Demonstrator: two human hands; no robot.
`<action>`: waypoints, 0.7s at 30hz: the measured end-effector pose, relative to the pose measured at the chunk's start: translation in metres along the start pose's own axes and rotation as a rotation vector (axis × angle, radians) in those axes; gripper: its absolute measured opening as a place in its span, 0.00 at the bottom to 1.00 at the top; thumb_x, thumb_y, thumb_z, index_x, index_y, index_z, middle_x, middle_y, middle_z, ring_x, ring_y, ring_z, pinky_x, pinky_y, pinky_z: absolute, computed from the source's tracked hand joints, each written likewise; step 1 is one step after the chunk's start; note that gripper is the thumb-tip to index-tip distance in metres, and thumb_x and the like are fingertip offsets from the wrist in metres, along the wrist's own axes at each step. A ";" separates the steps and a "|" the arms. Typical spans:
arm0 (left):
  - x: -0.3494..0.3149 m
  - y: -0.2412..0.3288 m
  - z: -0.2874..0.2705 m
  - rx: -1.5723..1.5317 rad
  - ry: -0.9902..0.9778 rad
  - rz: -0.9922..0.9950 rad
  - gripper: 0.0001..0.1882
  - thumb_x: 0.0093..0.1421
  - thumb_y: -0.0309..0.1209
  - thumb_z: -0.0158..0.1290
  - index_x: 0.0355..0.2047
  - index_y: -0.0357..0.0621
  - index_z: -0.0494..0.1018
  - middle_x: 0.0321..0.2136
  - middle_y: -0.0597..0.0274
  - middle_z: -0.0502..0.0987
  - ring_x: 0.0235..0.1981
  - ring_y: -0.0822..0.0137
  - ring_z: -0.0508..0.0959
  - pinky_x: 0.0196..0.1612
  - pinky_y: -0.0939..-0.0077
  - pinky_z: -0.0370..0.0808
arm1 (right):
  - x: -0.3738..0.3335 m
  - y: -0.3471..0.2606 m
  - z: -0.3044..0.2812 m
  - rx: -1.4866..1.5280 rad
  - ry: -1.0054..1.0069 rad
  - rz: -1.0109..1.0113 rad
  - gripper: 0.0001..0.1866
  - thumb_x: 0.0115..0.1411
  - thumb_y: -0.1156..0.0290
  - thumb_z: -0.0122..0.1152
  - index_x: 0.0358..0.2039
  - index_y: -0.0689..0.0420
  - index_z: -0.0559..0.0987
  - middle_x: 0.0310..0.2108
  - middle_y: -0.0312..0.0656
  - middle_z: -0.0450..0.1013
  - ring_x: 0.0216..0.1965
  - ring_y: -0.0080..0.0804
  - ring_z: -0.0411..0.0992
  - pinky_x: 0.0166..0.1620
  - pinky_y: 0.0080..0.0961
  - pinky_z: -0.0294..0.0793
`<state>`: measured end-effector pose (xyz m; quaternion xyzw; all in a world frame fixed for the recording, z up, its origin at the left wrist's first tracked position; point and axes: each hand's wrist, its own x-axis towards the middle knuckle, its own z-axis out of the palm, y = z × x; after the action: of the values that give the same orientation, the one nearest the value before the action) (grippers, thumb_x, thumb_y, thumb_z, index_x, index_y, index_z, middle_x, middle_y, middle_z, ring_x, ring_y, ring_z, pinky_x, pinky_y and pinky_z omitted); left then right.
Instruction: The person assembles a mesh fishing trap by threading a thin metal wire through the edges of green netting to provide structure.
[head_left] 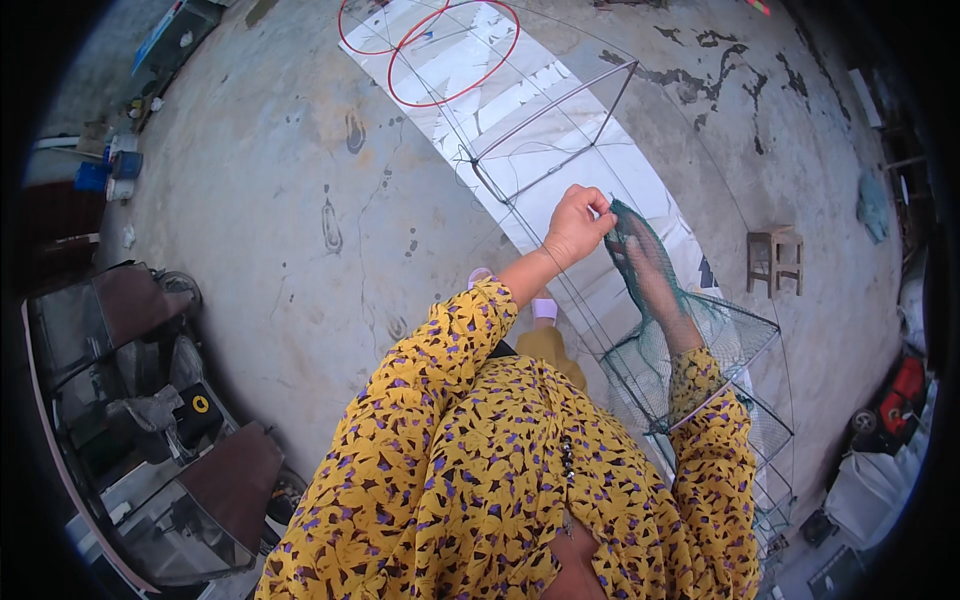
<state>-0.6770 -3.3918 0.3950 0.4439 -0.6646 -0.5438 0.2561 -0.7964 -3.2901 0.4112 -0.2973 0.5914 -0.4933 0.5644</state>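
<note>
A green mesh net [635,285] stretches over square metal frames at my lower right, drawn up to a narrow end in front of me. My right hand [642,255] is inside this netting with the forearm running through it, its fingers bunched at the narrow end and partly veiled by mesh. Against the net's edge, my left hand [580,225] has thumb and fingertips pinched together; whatever is between them is too small to make out. Beyond my hands a bare square metal frame [555,105] stands on a white sheet [545,150], joined by thin cords.
Two red hoops, one nearer [392,85], hang on the cords at the far end. A small wooden stool [774,258] stands right on the concrete floor. A three-wheeled vehicle [150,420] is at left. A red-and-black machine [893,400] and white sacks [868,497] lie along the right.
</note>
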 end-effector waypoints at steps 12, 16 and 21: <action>0.007 0.007 0.009 -0.056 -0.233 -0.087 0.11 0.47 0.26 0.58 0.29 0.40 0.67 0.23 0.66 0.70 0.23 0.76 0.70 0.29 0.81 0.69 | -0.007 -0.010 -0.006 -0.175 0.017 0.046 0.29 0.59 0.64 0.46 0.59 0.57 0.53 0.56 0.43 0.56 0.54 0.31 0.57 0.52 0.25 0.61; -0.001 0.009 0.022 -0.158 -0.211 -0.125 0.07 0.47 0.25 0.56 0.25 0.39 0.68 0.20 0.66 0.71 0.22 0.75 0.70 0.27 0.81 0.69 | -0.009 -0.006 -0.010 -0.244 -0.001 -0.066 0.31 0.59 0.63 0.46 0.60 0.57 0.51 0.57 0.43 0.54 0.55 0.31 0.56 0.52 0.24 0.60; 0.002 0.014 0.009 -0.269 -0.345 -0.127 0.08 0.48 0.25 0.56 0.28 0.38 0.69 0.20 0.70 0.69 0.22 0.78 0.67 0.28 0.84 0.67 | -0.012 -0.017 -0.009 -0.136 -0.008 0.031 0.31 0.59 0.62 0.46 0.60 0.59 0.51 0.56 0.44 0.55 0.55 0.32 0.56 0.55 0.23 0.56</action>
<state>-0.6893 -3.3888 0.4052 0.3471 -0.5906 -0.7104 0.1610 -0.8062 -3.2830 0.4305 -0.3276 0.6257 -0.4418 0.5531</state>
